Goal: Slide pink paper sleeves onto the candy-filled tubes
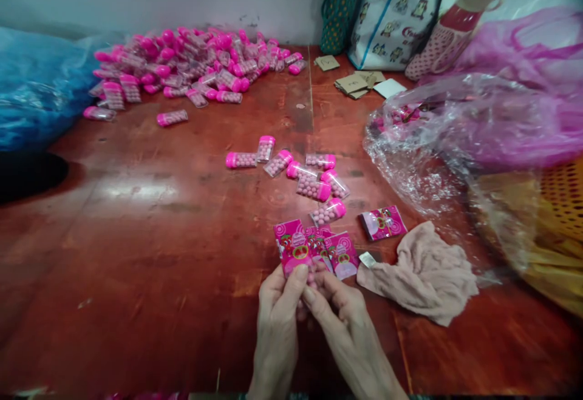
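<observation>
Both my hands meet near the front middle of the table. My left hand point(279, 309) is closed, its thumb pressing the lower end of a pink printed label point(293, 247). My right hand point(339, 312) pinches a small clear container of pink candy balls point(311, 278), mostly covered by my fingers. Just beyond them, more pink labels point(342, 255) lie on the table. Past these are several clear candy containers with pink caps point(313, 189), lying on their sides. A stack of labels point(383, 223) sits to the right, beside a crumpled pale pink cloth point(426, 275).
A large heap of pink-capped containers point(191, 63) lies at the back left, near a blue plastic bag point(40, 90). Cardboard pieces point(359, 83), a white printed bag point(392, 14) and clear plastic point(437, 139) stand or lie at the right. An orange basket point(562, 200) is at the right edge.
</observation>
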Tool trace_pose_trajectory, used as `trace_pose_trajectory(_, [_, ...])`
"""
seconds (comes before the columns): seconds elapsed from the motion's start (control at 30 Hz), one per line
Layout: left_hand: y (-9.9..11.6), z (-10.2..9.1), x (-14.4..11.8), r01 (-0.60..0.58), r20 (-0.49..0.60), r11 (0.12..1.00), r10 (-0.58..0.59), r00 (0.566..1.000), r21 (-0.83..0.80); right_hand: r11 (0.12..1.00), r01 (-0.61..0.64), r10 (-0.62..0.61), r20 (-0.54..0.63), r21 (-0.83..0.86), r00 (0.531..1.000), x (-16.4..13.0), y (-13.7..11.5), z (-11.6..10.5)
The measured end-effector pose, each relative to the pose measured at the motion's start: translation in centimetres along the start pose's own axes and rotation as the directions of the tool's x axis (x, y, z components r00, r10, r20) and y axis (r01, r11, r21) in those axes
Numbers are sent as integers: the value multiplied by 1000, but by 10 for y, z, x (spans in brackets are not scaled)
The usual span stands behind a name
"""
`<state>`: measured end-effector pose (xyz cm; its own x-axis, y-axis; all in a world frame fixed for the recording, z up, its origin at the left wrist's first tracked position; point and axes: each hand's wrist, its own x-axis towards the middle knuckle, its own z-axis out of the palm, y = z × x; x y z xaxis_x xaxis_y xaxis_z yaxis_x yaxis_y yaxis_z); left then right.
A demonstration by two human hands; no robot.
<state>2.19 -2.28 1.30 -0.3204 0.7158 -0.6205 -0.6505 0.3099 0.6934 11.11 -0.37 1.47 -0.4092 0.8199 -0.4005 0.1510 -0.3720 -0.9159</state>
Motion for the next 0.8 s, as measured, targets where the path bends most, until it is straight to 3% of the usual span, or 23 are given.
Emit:
trace_pose_trajectory(0.17, [12,-2,5,80,3,992,-80,997,-93,999,0,-1,45,34,999,3,-1,6])
trace_pose_trajectory(0.4, [-5,-6,-1,135,-67,966,-154,986,-221,982,-55,53,12,183,999,7,5,10])
trace_pose_trajectory(0.67, [3,-5,-4,126,-61,947,-150,987,-297,898,-86,70,51,432,996,10,4,12])
trace_pose_trajectory(0.8, [-5,-2,-12,60,-142,951,-107,984,-303,877,-102,129,-27,469,991,9,2,13])
